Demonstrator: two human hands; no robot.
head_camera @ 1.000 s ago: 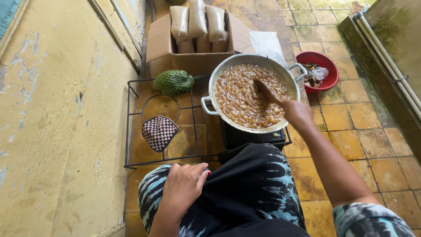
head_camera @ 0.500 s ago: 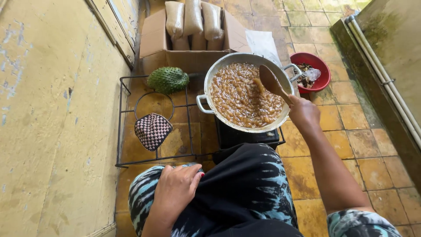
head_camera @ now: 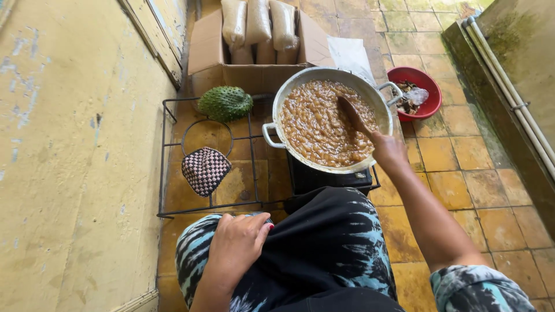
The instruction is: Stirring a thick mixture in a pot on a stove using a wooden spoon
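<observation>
Wooden spoon [head_camera: 351,112], shiny metal pan [head_camera: 289,95], cardboard box [head_camera: 254,75], glossy plastic bowl [head_camera: 430,78].

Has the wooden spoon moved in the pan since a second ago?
Yes. The wooden spoon in the right hand has shifted from the pan's right rim inward, toward its centre.

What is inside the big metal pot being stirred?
The two-handled metal pot holds a lumpy brown mixture. The right hand dips a wooden spoon into it; the spoon's bowl and the pot's bottom are covered.

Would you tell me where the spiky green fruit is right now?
In the head view, the spiky green fruit sits left of the pot, on the far corner of the black wire rack, just in front of the cardboard box.
</observation>
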